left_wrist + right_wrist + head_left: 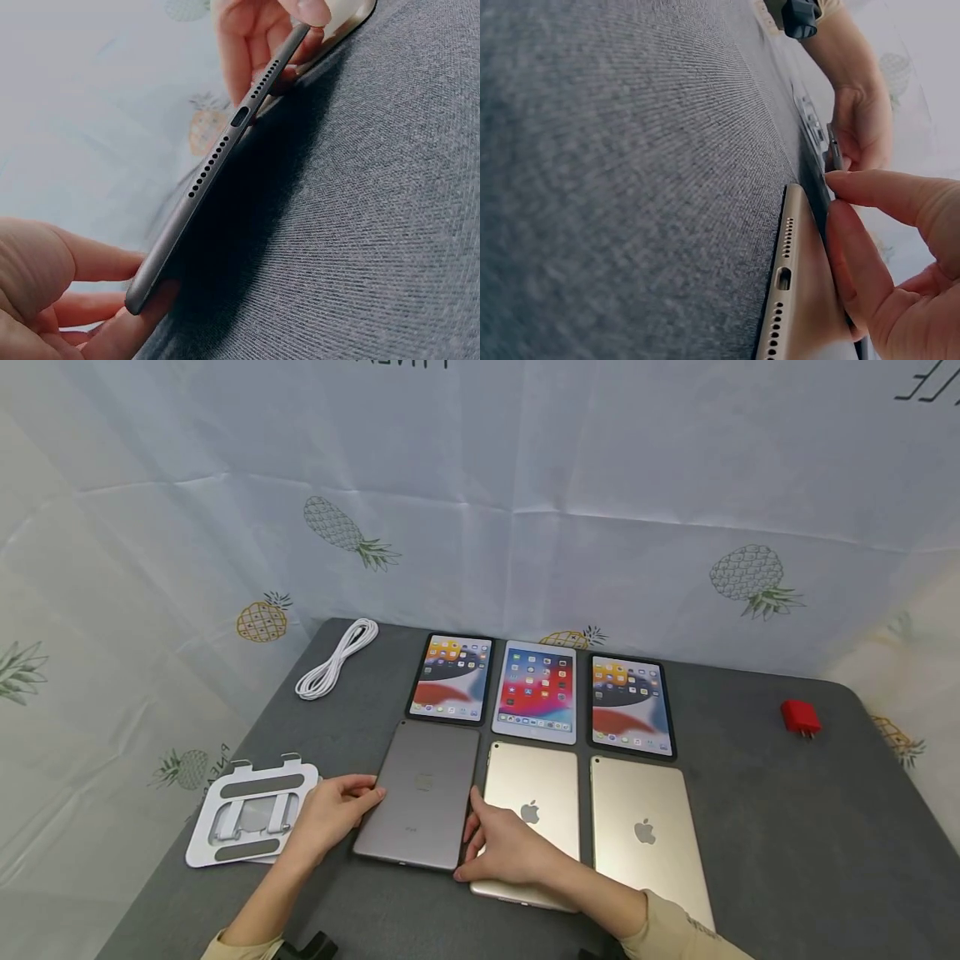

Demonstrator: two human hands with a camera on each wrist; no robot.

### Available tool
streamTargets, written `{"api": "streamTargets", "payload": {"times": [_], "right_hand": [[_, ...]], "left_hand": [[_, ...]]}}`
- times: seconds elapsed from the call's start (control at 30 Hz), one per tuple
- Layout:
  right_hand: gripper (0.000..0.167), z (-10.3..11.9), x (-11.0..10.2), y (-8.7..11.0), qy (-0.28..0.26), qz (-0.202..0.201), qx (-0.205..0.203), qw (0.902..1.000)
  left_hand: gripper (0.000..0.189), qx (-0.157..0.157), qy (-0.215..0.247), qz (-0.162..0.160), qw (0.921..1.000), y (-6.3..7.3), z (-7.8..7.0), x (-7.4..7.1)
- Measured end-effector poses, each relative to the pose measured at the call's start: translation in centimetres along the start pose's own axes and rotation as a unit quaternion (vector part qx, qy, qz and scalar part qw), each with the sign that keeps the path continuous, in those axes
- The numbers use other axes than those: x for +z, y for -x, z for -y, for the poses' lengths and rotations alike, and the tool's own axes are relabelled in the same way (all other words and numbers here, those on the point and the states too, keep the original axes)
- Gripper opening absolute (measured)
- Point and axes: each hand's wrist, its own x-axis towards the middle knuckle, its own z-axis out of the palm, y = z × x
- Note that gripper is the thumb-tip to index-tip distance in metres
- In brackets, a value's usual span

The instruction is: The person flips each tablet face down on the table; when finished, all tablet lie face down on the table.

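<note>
the left hand [330, 814] pinches the gray tablet [423, 802] by its left side, and the right hand [508, 846] pinches its right side near the front corner. the gray tablet is back side up, and its front edge is up off the table [787, 843], with a dark shadow under it. i can't tell if its back end touches the table. its logo is faint, and the marks below that are too tiny to read.

left of the gray tablet, the left hand hides one side of a white stand [258, 787]. right of it, the right hand and arm cover part of the first gold tablet [543, 777]. the second gold tablet [645, 797] is farther right, and a sleeve [675, 931] hides some of its front end. just behind the gray tablet is a black-edged tablet [452, 678] with a lit screen. a white tablet [536, 691] and one more black-edged tablet [630, 704], both lit, are back and to the right. a white cord [330, 664] is back and to the left, and a red plug [800, 717] is far to the right.

the table under the gray tablet is dark gray, with fine lines. behind it hangs a pale, creased cloth [480, 435] with pineapples [750, 572]. the words at its top are cut off.
</note>
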Motion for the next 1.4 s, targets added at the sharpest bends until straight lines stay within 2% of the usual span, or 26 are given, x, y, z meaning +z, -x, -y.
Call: {"api": "streamTargets", "payload": {"times": [0.23,0.4,0.77,1.4], "right_hand": [[0.111,0.17,0.14,-0.19,0.023,0.006,0.000,0.9997],[0.111,0.39,0.18,-0.19,0.033,0.007,-0.001,0.9994],[0.112,0.75,0.14,0.00,0.019,0.018,0.005,0.9996],[0.110,1.01,0.08,0.01,0.029,0.024,0.015,0.9992]], "left_hand": [[0.029,0.036,-0.067,-0.022,0.9969,0.05,0.21,-0.11],[0.029,0.049,-0.087,-0.025,0.9947,0.07,0.21,-0.16],[0.027,0.073,-0.107,-0.026,0.9912,0.17,0.05,-0.25],[0.024,0.091,-0.125,-0.050,0.9866,0.15,0.26,0.07]]}}
